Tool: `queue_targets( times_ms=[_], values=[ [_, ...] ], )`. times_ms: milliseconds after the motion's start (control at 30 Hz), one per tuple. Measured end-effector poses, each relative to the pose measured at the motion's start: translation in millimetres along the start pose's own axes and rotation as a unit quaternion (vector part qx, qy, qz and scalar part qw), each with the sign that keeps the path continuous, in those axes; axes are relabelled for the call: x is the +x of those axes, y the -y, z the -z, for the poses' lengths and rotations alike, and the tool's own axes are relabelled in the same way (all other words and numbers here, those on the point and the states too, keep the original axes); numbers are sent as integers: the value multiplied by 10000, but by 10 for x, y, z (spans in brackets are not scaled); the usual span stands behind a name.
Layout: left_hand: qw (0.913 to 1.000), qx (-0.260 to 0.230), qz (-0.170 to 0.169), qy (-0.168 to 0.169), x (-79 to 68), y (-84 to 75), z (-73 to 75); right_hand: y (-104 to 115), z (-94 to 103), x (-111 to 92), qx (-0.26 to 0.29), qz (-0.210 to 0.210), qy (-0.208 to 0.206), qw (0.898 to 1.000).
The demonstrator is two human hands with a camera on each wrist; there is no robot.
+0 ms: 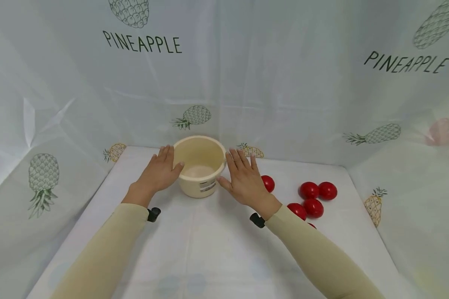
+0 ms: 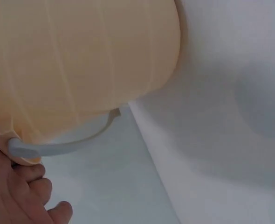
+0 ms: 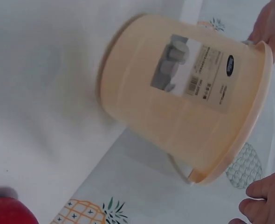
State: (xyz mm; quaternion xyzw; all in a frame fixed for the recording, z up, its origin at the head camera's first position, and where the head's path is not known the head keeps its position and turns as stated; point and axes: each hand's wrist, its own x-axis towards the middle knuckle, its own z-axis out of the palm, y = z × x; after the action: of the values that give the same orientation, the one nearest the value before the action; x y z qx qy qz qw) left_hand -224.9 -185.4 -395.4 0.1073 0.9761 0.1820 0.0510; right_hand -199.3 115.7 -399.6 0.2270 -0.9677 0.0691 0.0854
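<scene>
A cream plastic bucket (image 1: 194, 189) stands upright toward the back of the white table. My left hand (image 1: 159, 172) is at its left rim, fingers straight and pointing forward. The left wrist view has those fingers right beside the lug where the grey bail handle (image 2: 58, 147) joins the bucket. On the other side, my right hand (image 1: 245, 176) is spread with extended fingers, close to the right rim. A printed label (image 3: 193, 70) shows on the bucket's wall in the right wrist view, where a gap separates the right fingers (image 3: 263, 196) from the rim.
Several glossy red round objects (image 1: 313, 208) lie on the table right of the bucket, one (image 1: 268, 183) just beyond my right hand. White pineapple-print sheeting (image 1: 284, 91) hangs behind and at both sides. Each wrist wears a small black camera (image 1: 257, 220).
</scene>
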Motion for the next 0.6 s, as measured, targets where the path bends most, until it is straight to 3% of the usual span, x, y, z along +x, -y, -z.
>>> queue_targets(
  times_ms=[300, 433, 600],
  values=[
    [9937, 494, -901, 453, -174, -310, -88, -222, 200, -100, 111, -119, 55, 9999],
    [9885, 515, -1268, 642, -316, -400, -95, -294, 231, -256, 289, -26, 189, 9994],
    [9861, 469, -1455, 650, -503, -503, -113, -289, 187, -502, 715, 39, 455, 9964]
  ],
)
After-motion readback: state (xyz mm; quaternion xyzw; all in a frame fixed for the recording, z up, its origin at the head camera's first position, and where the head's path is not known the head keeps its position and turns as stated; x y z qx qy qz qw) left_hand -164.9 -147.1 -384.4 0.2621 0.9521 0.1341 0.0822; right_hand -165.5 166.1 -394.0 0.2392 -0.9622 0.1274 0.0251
